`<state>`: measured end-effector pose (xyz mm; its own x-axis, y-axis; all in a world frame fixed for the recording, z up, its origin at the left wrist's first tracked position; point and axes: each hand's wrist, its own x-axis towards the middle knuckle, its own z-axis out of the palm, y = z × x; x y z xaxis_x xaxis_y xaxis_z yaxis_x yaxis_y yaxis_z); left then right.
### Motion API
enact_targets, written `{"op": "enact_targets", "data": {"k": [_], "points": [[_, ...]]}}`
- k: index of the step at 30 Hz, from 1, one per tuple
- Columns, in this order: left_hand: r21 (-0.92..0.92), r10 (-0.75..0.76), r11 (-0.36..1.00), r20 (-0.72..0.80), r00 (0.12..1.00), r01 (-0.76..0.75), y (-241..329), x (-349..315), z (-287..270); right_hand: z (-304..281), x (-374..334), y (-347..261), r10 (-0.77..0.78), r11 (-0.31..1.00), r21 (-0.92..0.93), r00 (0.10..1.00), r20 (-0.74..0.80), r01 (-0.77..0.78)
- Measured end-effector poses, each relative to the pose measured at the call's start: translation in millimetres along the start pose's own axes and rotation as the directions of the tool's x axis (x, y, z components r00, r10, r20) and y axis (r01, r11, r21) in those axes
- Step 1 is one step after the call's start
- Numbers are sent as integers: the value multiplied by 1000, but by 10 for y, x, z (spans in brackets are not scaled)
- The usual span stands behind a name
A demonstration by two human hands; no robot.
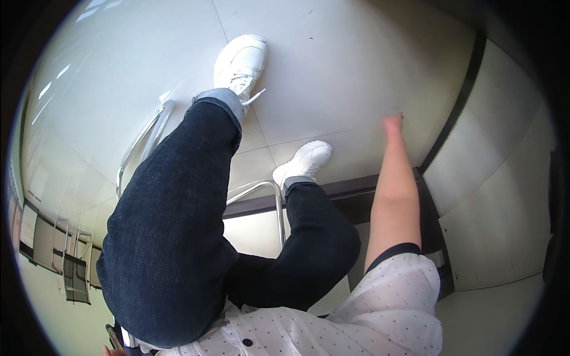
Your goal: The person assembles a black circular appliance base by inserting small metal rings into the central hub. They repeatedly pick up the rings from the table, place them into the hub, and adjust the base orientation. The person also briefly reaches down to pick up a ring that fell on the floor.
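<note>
My right arm reaches straight down past my knee, and my right hand (393, 124) hangs over the pale tiled floor (332, 65). It is seen end-on and small, so its fingers are hard to make out; nothing shows in it. Only a sliver of my left hand (109, 352) appears at the bottom edge, next to a thin dark object (114, 337) whose kind I cannot tell. My legs in dark jeans (172, 237) and white sneakers (240, 62) fill the middle of the view.
Chrome chair tubing (142, 139) curves beside my left leg and between my knees. A dark low ledge (350, 196) runs under my right arm. A white wall panel (493, 196) with a dark baseboard stands at right.
</note>
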<state>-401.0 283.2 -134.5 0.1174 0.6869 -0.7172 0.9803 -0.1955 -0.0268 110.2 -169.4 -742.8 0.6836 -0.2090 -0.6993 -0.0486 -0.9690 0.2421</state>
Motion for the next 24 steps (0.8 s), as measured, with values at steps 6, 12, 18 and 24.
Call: {"op": "enact_targets", "data": {"k": [6,12,18,24], "points": [[57,-14,998,-49,999,16,-32,-112,5,-4,-28,-172,2,994,109,999,43,-7],[53,-28,998,-1,1000,28,-58,-87,-23,112,102,-63,-111,987,125,993,46,104],[49,-78,996,-28,997,79,-46,-76,-3,82,44,-33,-123,947,279,982,-143,159],[119,31,993,-68,997,-22,-111,-63,13,59,129,-107,-153,970,184,987,-50,160]]}}
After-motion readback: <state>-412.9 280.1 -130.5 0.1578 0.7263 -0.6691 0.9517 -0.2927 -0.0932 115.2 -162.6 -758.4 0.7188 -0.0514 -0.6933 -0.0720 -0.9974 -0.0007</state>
